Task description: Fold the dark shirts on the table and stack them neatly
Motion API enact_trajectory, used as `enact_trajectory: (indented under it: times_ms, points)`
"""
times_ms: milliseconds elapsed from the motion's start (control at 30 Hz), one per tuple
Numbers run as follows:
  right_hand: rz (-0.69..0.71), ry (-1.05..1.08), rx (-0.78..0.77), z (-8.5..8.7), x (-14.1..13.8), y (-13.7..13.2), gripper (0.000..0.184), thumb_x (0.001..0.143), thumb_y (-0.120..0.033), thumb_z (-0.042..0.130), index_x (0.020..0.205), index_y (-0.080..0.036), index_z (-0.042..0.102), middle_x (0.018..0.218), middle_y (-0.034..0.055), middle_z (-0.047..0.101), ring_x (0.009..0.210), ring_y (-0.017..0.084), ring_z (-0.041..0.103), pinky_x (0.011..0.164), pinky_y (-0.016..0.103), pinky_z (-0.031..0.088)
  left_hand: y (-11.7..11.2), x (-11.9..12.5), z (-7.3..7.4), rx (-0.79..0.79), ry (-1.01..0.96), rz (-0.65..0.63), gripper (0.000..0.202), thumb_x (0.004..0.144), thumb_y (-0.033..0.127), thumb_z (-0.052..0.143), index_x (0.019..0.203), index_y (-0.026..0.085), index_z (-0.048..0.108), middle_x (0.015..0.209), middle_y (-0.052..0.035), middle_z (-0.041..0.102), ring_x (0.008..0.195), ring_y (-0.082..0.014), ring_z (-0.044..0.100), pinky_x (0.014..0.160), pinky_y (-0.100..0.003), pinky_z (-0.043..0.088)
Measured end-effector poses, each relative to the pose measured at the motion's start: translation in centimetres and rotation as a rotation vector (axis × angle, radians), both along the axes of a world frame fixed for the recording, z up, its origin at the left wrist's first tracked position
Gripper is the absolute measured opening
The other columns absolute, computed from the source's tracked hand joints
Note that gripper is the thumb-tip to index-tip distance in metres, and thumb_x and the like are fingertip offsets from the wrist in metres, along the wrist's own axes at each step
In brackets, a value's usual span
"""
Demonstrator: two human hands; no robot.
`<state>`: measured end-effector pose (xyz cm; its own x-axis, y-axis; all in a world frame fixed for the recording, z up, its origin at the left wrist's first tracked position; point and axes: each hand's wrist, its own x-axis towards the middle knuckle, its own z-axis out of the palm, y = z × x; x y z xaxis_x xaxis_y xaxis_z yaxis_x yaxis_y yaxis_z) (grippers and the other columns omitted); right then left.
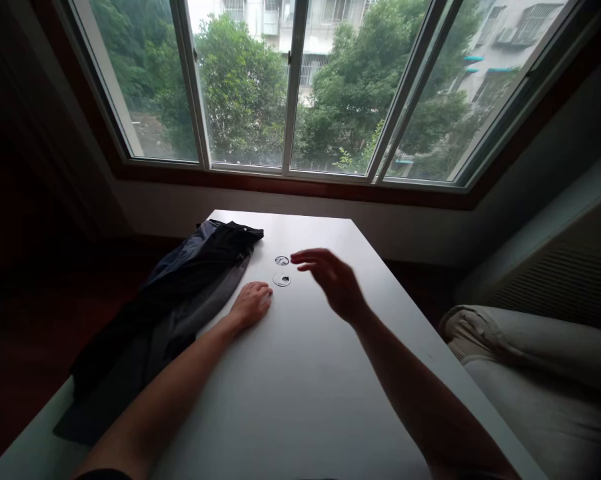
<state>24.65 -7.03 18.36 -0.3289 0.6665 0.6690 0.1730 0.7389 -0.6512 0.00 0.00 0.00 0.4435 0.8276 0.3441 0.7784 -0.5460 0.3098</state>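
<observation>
My left hand (252, 303) rests palm down on the white table (300, 393), its fingers lying on the surface with no object visible in them. Beside it, along the left side of the table, lies a heap of dark trousers or similar clothes (190, 287) in black, grey and blue. Over the right part of the table my right hand (333, 280) is held up with fingers stretched out to the left, holding nothing. Just off its fingertips is a small shiny disc (282, 261). Nearer to me sits a pale round ring (282, 280) with a dark spot inside.
Beyond the table's far edge is a wall with a wide sliding window (290, 87), trees and a building outside. A beige cushioned seat (540, 360) stands to the right. Dark reddish floor (20, 347) shows at the left.
</observation>
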Motion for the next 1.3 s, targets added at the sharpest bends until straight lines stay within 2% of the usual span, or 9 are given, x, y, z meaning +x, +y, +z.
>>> enact_trajectory:
  times_ms: [67,167,200,267,333,500,733,1067,1300]
  points:
    - [-0.026,-0.248,-0.13,-5.7,-0.8,2.9,0.041,0.105,-0.052,0.048,0.128,-0.022,0.064,0.129,0.0112,0.068,0.119,0.024,0.065,0.103,0.044,0.054,0.0,0.1,-0.1,0.003,0.02,0.014,0.032,0.095,0.031,0.058,0.125,0.025,0.067,0.141,-0.0102,0.062,0.134,-0.029,0.053,0.12,-0.047,0.036]
    - [-0.241,-0.694,-0.243,-13.5,-1.1,6.1,0.047,0.1,-0.048,0.057,0.135,-0.019,0.064,0.15,0.017,0.053,0.142,0.031,0.047,0.119,0.048,0.037,0.3,0.3,-0.5,-0.008,0.064,0.032,0.037,0.096,0.033,0.057,0.13,0.022,0.065,0.146,-0.0137,0.057,0.138,-0.0308,0.049,0.122,-0.05,0.032]
    - [-0.296,-0.801,-0.268,-15.3,-1.0,6.8,0.051,0.099,-0.048,0.057,0.141,-0.019,0.06,0.157,0.0174,0.046,0.147,0.032,0.041,0.122,0.049,0.032,0.6,0.3,-0.6,-0.018,0.082,0.032,0.04,0.096,0.034,0.057,0.133,0.022,0.063,0.148,-0.0143,0.056,0.14,-0.031,0.048,0.122,-0.05,0.03]
    - [-0.353,-0.931,-0.282,-17.3,-0.6,7.4,0.059,0.1,-0.052,0.053,0.151,-0.021,0.052,0.165,0.016,0.034,0.154,0.032,0.029,0.126,0.05,0.023,1.3,0.1,-0.7,-0.052,0.121,0.023,0.047,0.096,0.038,0.057,0.14,0.023,0.059,0.153,-0.0145,0.052,0.144,-0.0318,0.044,0.123,-0.052,0.028]
    - [-0.358,-0.987,-0.273,-17.8,-0.3,7.5,0.064,0.102,-0.056,0.046,0.156,-0.023,0.045,0.169,0.0143,0.026,0.157,0.031,0.021,0.127,0.05,0.017,2.3,-0.3,-0.8,-0.094,0.16,0.006,0.055,0.095,0.045,0.058,0.147,0.026,0.054,0.159,-0.0135,0.046,0.149,-0.0336,0.037,0.124,-0.056,0.023]
    - [-0.307,-1.057,-0.297,-17.0,0.3,7.5,0.074,0.101,-0.07,0.035,0.163,-0.031,0.032,0.173,0.0098,0.014,0.159,0.036,0.009,0.124,0.063,0.002,3.7,-1.3,-0.8,-0.175,0.221,-0.005,0.073,0.094,0.068,0.052,0.157,0.032,0.043,0.169,-0.0114,0.031,0.157,-0.0384,0.021,0.123,-0.066,0.008]
    - [-0.22,-1.1,-0.316,-17.3,0.8,8.1,0.088,0.096,-0.079,0.031,0.167,-0.029,0.018,0.173,0.01,0.0,0.159,0.038,-0.002,0.122,0.065,-0.005,3.2,-1.4,-1.2,-0.181,0.23,-0.009,0.085,0.091,0.08,0.045,0.162,0.033,0.035,0.172,-0.01,0.021,0.159,-0.0367,0.013,0.124,-0.063,0.005]
    - [-0.207,-1.086,-0.268,-17.1,1.3,7.9,0.09,0.094,-0.082,0.035,0.166,-0.029,0.023,0.173,0.0104,0.003,0.16,0.037,-0.001,0.124,0.062,-0.004,2.9,-1.2,-1.1,-0.169,0.215,0.011,0.084,0.091,0.078,0.049,0.161,0.032,0.037,0.172,-0.0101,0.022,0.159,-0.0353,0.014,0.126,-0.058,0.01]
    - [-0.189,-1.064,-0.241,-16.8,1.5,7.7,0.089,0.093,-0.082,0.039,0.165,-0.03,0.028,0.173,0.0096,0.008,0.16,0.035,0.004,0.126,0.057,-0.002,2.1,-0.5,-0.5,-0.116,0.197,0.049,0.065,0.096,0.063,0.054,0.154,0.032,0.049,0.166,-0.0088,0.038,0.154,-0.0342,0.03,0.124,-0.056,0.021]
